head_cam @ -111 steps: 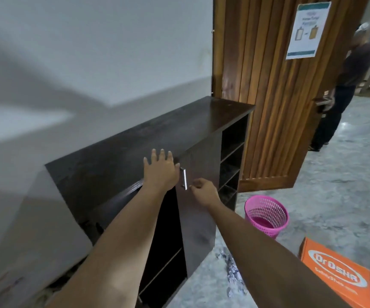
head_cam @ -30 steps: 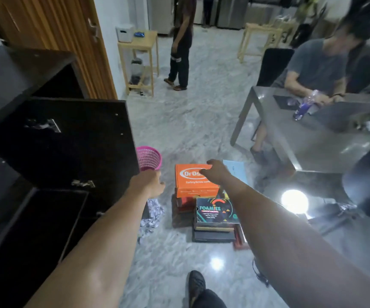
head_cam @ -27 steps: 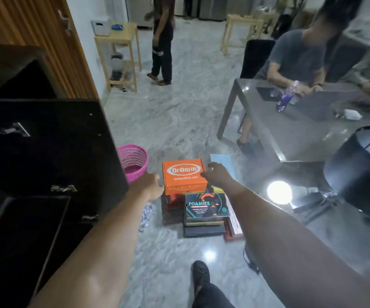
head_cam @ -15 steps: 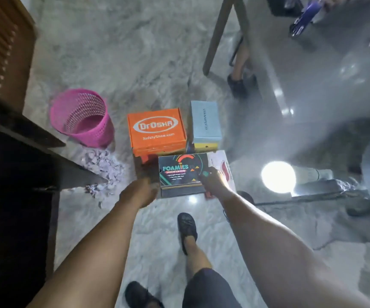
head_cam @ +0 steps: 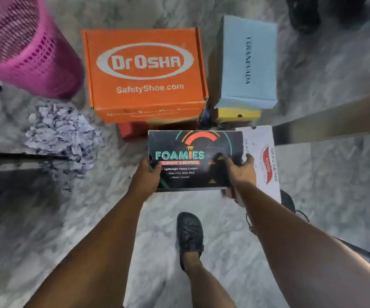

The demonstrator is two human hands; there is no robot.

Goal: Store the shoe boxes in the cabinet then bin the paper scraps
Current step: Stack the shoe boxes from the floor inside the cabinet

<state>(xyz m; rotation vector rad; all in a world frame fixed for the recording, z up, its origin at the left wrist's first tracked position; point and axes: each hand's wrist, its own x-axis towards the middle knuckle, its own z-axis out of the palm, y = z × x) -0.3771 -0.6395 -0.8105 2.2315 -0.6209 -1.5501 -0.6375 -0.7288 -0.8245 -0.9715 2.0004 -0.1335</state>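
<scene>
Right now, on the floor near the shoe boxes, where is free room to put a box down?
Bare floor lies between the black Foamies box and the person's foot, and also below the paper scraps. It is crowded farther up: the orange box, blue box and pink basket stand close together.

An indoor room with a polished grey marble floor (head_cam: pixel 346 196), home or office I cannot tell: a pink mesh waste basket (head_cam: pixel 22 47) stands beyond the left hand (head_cam: pixel 145 177), and a dark furniture edge (head_cam: pixel 326 121) runs beyond the right hand (head_cam: pixel 240 172).
</scene>
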